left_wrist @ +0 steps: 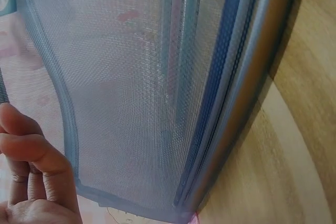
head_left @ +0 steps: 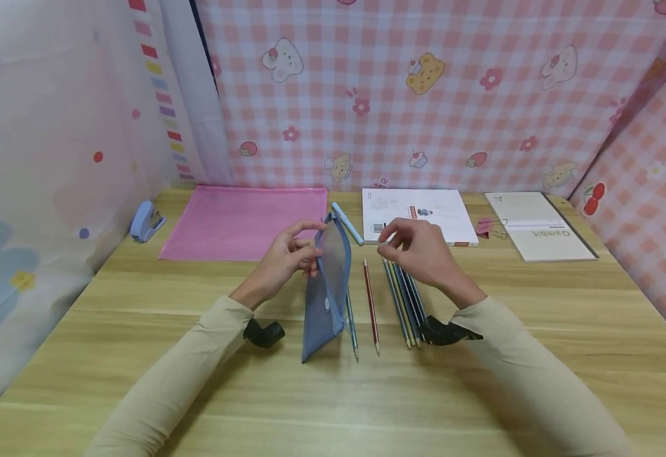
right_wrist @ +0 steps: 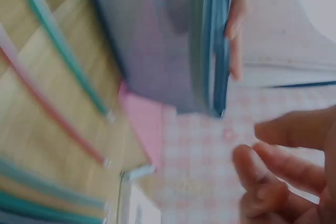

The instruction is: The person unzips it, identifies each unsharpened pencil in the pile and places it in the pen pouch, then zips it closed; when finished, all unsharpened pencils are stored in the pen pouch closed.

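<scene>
Blue mesh pouch (head_left: 326, 289) in left hand (head_left: 283, 261), right hand (head_left: 418, 249) loose

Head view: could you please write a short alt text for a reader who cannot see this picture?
A person's left hand holds a blue mesh zip pouch upright on a light wooden table, while the right hand hovers over a row of coloured pencils. Behind lie a pink plastic folder, a white booklet and a beige notebook.
</scene>
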A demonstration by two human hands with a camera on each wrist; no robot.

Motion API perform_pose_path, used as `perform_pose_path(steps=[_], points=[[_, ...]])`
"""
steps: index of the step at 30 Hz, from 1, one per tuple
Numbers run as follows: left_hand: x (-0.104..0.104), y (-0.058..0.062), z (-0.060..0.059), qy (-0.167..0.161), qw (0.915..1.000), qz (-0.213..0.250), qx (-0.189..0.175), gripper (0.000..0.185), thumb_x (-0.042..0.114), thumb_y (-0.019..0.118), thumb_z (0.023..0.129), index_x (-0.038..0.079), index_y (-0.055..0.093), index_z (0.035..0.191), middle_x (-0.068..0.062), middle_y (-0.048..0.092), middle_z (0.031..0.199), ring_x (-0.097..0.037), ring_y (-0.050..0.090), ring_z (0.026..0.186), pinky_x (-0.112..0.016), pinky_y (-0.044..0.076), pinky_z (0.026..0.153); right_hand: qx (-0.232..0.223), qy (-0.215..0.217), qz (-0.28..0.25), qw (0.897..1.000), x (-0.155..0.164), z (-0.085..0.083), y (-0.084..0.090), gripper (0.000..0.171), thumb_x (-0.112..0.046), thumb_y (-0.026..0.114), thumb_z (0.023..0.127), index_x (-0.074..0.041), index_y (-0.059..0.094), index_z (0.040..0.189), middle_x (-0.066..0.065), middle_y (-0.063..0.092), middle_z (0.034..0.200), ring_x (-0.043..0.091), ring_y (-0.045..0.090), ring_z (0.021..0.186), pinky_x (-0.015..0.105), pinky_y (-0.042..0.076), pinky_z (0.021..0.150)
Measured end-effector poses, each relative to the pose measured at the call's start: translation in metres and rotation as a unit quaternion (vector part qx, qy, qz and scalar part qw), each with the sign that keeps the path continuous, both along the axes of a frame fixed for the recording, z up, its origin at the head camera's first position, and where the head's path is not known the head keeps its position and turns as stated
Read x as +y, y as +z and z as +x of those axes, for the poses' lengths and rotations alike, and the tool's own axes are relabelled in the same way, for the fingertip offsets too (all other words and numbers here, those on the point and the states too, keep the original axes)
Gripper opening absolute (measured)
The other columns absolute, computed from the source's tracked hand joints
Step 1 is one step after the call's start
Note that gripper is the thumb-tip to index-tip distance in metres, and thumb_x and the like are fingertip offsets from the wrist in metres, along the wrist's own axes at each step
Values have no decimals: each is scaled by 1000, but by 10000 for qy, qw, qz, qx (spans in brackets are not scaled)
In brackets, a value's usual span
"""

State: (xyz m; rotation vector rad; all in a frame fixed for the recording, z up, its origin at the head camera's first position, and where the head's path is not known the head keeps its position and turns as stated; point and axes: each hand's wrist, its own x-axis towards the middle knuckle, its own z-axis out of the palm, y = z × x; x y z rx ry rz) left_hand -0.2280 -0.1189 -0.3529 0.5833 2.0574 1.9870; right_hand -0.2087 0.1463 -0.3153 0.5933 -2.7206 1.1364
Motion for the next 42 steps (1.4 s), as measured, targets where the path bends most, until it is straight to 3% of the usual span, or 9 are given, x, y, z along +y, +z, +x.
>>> perform_pose_path(steps=[6, 14, 26, 37, 42], points=[[0, -1, -1, -14, 10000, 7, -30, 52, 3, 52, 95, 2, 41, 146, 2, 58, 67, -12, 57, 58, -23, 49, 54, -515, 369, 810, 9947, 24, -4, -18, 5, -12, 72, 89, -8, 71, 92, 7, 72, 79, 13, 60, 67, 27, 46, 61], [0, 2, -1, 18, 10000, -77, -33, 52, 3, 53, 95, 3, 42, 146, 2, 59, 68, -12, 57, 59, -25, 49, 55, -1044, 702, 1226, 9845, 31, -7, -45, 7, -6, 75, 85, -6, 72, 91, 5, 70, 81, 12, 60, 72, 24, 48, 62], [-1, 4, 0, -16, 10000, -82, -3, 52, 3, 52, 96, 1, 40, 146, 3, 59, 68, -11, 57, 58, -22, 48, 55, -561, 645, 1903, 9780, 24, -7, -50, 11, -1, 74, 79, -9, 68, 76, 3, 68, 73, 10, 59, 66, 24, 49, 62], [0, 6, 3, -3, 10000, -68, -51, 51, 3, 52, 96, 4, 41, 145, 2, 58, 68, -11, 57, 59, -22, 48, 55, -285, 515, 2458, 9675, 9, -4, -49, 5, -6, 72, 78, -10, 72, 80, 4, 70, 76, 15, 58, 66, 26, 46, 58], [-1, 4, 2, 24, 10000, -58, -70, 48, 4, 53, 96, 7, 44, 143, 3, 58, 68, -11, 57, 58, -22, 48, 55, -491, 241, 2548, 9654, 0, -4, -49, 17, -5, 71, 73, -10, 75, 89, 10, 72, 89, 20, 55, 71, 26, 41, 58]])
